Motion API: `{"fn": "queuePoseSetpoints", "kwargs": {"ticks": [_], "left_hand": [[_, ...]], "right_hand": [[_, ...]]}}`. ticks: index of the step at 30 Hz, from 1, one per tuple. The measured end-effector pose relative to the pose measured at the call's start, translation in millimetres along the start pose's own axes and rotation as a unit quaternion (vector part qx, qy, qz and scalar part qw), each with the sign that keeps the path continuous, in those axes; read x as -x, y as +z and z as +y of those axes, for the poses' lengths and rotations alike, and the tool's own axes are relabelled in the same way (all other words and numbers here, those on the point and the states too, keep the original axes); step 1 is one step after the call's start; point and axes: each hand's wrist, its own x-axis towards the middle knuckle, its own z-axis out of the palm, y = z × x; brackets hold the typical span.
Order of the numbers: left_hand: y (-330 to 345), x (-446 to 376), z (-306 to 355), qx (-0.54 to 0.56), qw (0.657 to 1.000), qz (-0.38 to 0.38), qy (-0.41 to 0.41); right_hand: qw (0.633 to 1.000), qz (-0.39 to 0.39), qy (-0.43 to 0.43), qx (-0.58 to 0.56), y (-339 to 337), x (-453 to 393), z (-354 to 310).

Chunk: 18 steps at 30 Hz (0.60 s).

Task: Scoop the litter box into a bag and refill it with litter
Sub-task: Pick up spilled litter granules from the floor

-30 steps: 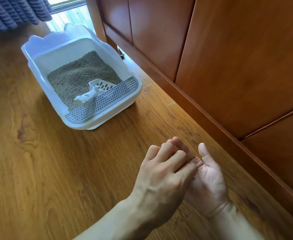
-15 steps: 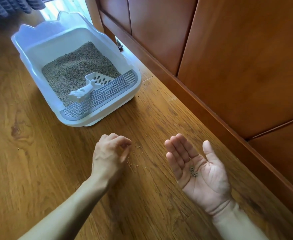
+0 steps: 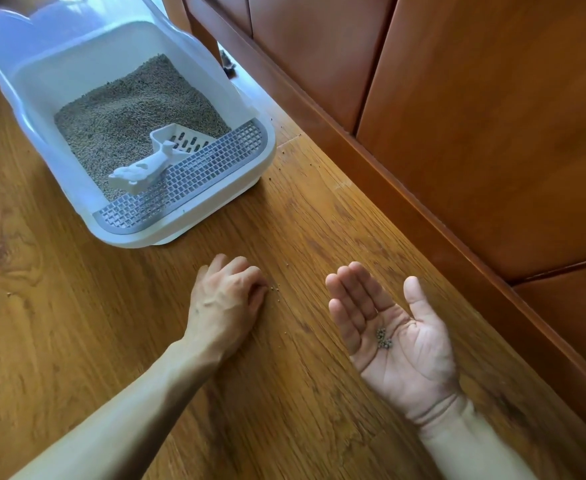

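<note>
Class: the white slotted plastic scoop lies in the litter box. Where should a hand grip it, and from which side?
Grip the white slotted plastic scoop by its handle, which rests across the grey grid step and points to the box's near left; come from there, since its slotted head lies on the litter.

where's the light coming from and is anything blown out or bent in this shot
Head view: daylight enters from the top left, washing out the far wall of the white plastic litter box; wide-angle bowing curves the red-brown wooden cabinet edges; the small grey pellets in the right hand stay sharp.
</note>
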Motion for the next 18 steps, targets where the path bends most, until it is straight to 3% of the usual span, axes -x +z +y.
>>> {"fn": "queuePoseSetpoints", "kwargs": {"ticks": [10,15,18], "left_hand": [[4,-2,10,0.005,1.000,0.000,0.005],[6,-4,12,-0.075,0.995,-0.005,0.071],[5,-6,14,-0.073,0.996,-0.008,0.050]], "right_hand": [[1.000,0.013,0.000,0.007,-7,-2,3],[1.000,0.020,-0.004,0.015,-8,0,2],[1.000,0.027,-0.006,0.012,-9,0,1]]}}
